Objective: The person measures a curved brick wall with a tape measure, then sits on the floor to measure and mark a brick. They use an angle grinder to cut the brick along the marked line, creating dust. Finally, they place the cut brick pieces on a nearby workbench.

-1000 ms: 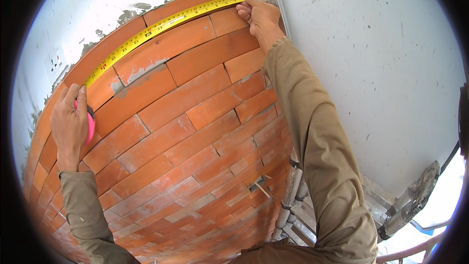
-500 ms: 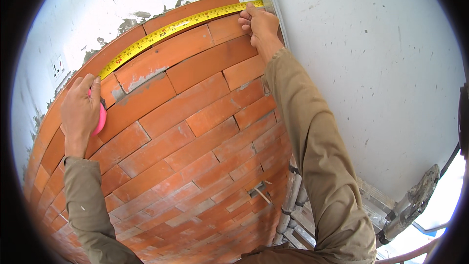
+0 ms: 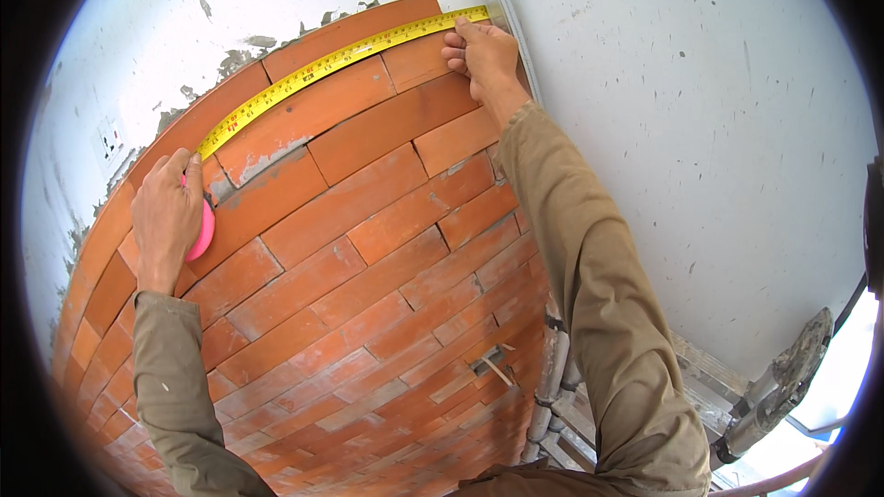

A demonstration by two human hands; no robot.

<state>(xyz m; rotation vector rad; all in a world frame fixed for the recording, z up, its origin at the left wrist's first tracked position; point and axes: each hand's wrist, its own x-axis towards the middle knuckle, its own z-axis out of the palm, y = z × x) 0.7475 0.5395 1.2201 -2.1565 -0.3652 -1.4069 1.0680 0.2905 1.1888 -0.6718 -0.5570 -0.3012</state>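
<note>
A yellow tape measure blade (image 3: 322, 68) stretches along the upper courses of the orange brick wall (image 3: 368, 189). My left hand (image 3: 168, 212) is closed around the tape measure's pink case (image 3: 202, 232), at the wall's left side. Most of that case is hidden by my fingers and palm. Near the blade's far right end, my right hand (image 3: 486, 53) pinches the tape between thumb and fingers, close to the corner. The blade's tip reaches just past my fingertips, beside the pale vertical strip (image 3: 502, 14).
The top row's last brick (image 3: 396, 17) stops short of the corner. Rough mortar (image 3: 235, 60) edges the white wall behind. A grey-white wall (image 3: 681, 129) rises at right. Metal pipes (image 3: 550, 377) stand at lower right. A small box with a stub (image 3: 491, 362) is set in the bricks.
My left hand has shifted slightly right along the bricks with the case, and the exposed blade looks a little shorter. My right hand keeps its pinch near the corner. The view has shifted slightly.
</note>
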